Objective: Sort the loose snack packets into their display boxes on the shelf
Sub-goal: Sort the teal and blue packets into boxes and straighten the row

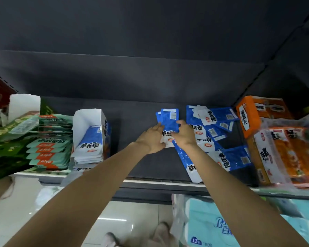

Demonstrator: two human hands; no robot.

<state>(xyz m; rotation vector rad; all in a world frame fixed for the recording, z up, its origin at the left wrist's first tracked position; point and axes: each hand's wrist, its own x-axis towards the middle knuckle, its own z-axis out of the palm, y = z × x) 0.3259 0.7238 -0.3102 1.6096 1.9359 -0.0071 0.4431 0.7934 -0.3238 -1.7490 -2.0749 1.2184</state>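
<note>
While both hands are squaring up a small stack of blue packets (168,122) mid-shelf, left hand (152,138) and right hand (183,135) are each pinching a side, long axis pointing away. Their white display box (89,132) is sitting off to the left, nearer the left hand.

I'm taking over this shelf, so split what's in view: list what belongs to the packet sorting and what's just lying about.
Part of the job:
- blue packets held by the left hand and right hand: held stack
- loose blue packets scattered on the shelf
- white display box with matching blue packets

Just lying about:
- green packets
- orange box
- orange snack packs
- tissue pack below
</note>
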